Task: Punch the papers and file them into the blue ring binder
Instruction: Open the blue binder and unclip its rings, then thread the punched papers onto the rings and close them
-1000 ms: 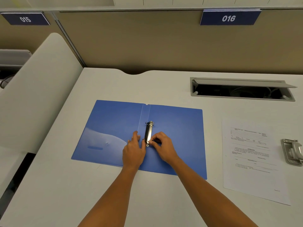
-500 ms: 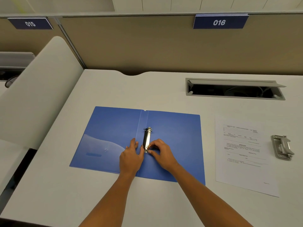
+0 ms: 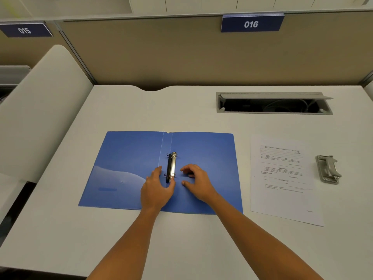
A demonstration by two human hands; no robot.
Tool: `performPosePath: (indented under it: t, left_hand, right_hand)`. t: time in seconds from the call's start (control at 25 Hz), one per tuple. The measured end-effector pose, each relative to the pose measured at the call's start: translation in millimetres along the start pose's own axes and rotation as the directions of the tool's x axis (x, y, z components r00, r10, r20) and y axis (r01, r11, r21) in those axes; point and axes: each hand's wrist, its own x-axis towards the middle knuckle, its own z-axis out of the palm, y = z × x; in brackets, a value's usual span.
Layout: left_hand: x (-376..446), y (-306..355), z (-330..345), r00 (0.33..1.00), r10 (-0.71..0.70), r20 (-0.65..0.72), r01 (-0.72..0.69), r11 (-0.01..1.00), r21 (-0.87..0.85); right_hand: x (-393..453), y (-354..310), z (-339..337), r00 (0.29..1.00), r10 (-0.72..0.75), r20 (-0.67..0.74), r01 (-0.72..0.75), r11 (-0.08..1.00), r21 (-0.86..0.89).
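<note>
Both hands, the left hand (image 3: 156, 188) and right hand (image 3: 196, 181), hover relaxed and empty either side of the open blue plastic ring binder's (image 3: 203, 150) chrome ring clip (image 3: 171, 167), whose rings could pinch fingertips if it snaps.

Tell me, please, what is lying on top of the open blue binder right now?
On the open blue plastic ring binder sit its metal ring mechanism and both hands: left hand, right hand. No paper is filed. The left hand covers the mechanism's near end.
</note>
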Motion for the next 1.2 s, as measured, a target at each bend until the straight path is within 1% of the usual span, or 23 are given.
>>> performPosePath:
  t: [0.16, 0.24, 0.32, 0.4, 0.48, 0.56, 0.64, 0.72, 0.8, 0.84, 0.88, 0.96, 1.0, 1.04, 1.12, 1.2]
  left_hand:
    - [-5, 10, 2, 0.996, 0.013, -0.088, -0.017, 0.999, -0.047]
    - [-4, 24, 6, 0.986, 0.041, -0.159, -0.049, 0.998, -0.045]
    - [-2, 45, 13, 0.975, 0.095, -0.203, -0.1, 0.995, -0.016]
    - [0, 72, 22, 0.968, 0.145, -0.206, -0.158, 0.987, -0.044]
    - [0, 104, 34, 0.971, 0.18, -0.16, -0.201, 0.972, -0.124]
    - [-3, 132, 49, 0.97, 0.227, -0.087, -0.239, 0.956, -0.168]
    - [-10, 159, 67, 0.954, 0.298, -0.021, -0.297, 0.939, -0.173]
    - [-20, 184, 84, 0.937, 0.346, 0.05, -0.333, 0.926, -0.176]
    - [-28, 205, 97, 0.91, 0.37, 0.186, -0.343, 0.925, -0.163]
    - [-32, 215, 105, 0.882, 0.386, 0.271, -0.364, 0.922, -0.13]
    - [-35, 221, 112, 0.845, 0.405, 0.349, -0.404, 0.911, -0.08]
    - [-39, 229, 122, 0.771, 0.442, 0.459, -0.512, 0.858, 0.034]
    - [-41, 233, 127, 0.746, 0.444, 0.495, -0.553, 0.828, 0.09]
    - [-41, 234, 129, 0.734, 0.434, 0.522, -0.576, 0.805, 0.141]
    - [-42, 234, 131, 0.73, 0.419, 0.54, -0.598, 0.774, 0.207]
    - [-41, 235, 131, 0.729, 0.424, 0.538, -0.608, 0.762, 0.222]
  right_hand:
    - [-13, 1, -30, 0.992, 0.028, -0.119, -0.021, 0.998, 0.059]
    - [-21, 1, -53, 0.972, 0.023, -0.232, -0.002, 0.996, 0.09]
    - [-32, 4, -83, 0.93, 0.059, -0.362, -0.014, 0.992, 0.125]
    - [-45, 11, -116, 0.862, 0.123, -0.491, -0.06, 0.988, 0.143]
    - [-63, 24, -150, 0.763, 0.202, -0.615, -0.132, 0.979, 0.157]
    - [-82, 39, -180, 0.652, 0.286, -0.703, -0.212, 0.958, 0.193]
    - [-102, 56, -209, 0.546, 0.347, -0.763, -0.319, 0.928, 0.194]
    - [-120, 73, -233, 0.451, 0.418, -0.789, -0.474, 0.861, 0.185]
    - [-130, 85, -250, 0.395, 0.5, -0.77, -0.636, 0.754, 0.163]
    - [-134, 89, -256, 0.391, 0.525, -0.756, -0.692, 0.709, 0.135]
    - [-136, 92, -260, 0.402, 0.539, -0.74, -0.725, 0.682, 0.102]
    - [-138, 93, -263, 0.423, 0.554, -0.717, -0.743, 0.665, 0.075]
    - [-138, 93, -265, 0.424, 0.559, -0.712, -0.746, 0.662, 0.075]
    - [-138, 93, -266, 0.429, 0.558, -0.71, -0.752, 0.656, 0.062]
    - [-137, 93, -266, 0.442, 0.55, -0.709, -0.772, 0.636, 0.011]
    - [-132, 89, -264, 0.424, 0.559, -0.713, -0.799, 0.602, -0.004]
